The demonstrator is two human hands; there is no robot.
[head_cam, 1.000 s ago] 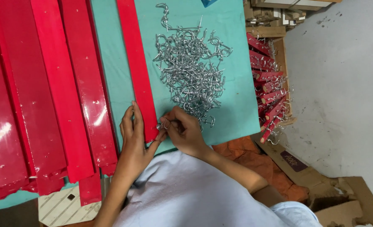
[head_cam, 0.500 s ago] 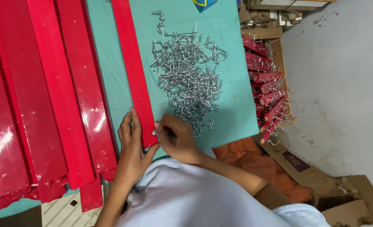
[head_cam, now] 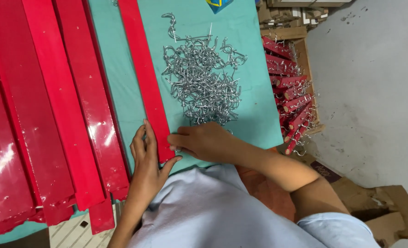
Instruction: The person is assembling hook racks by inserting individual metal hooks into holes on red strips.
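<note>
Looking down from the head view: left hand (head_cam: 145, 158) lies flat against the near end of a single red strip (head_cam: 145, 82), fingers spread narrow along its left edge, thumb tucked under the strip's end. Right hand (head_cam: 205, 141) sits at 3 o'clock of that end, fingertips pinched at the strip's right edge; cannot tell if a hook is in the pinch. The strip runs from 12 o'clock down to the hands on the teal table (head_cam: 252, 69). Pile of silver metal hooks (head_cam: 201, 78) at 12 o'clock of the right hand, just beside it. Stack of red strips (head_cam: 38, 119) at 9 o'clock. Crate of finished red pieces (head_cam: 293, 92) at 2 o'clock, off the table edge.
</note>
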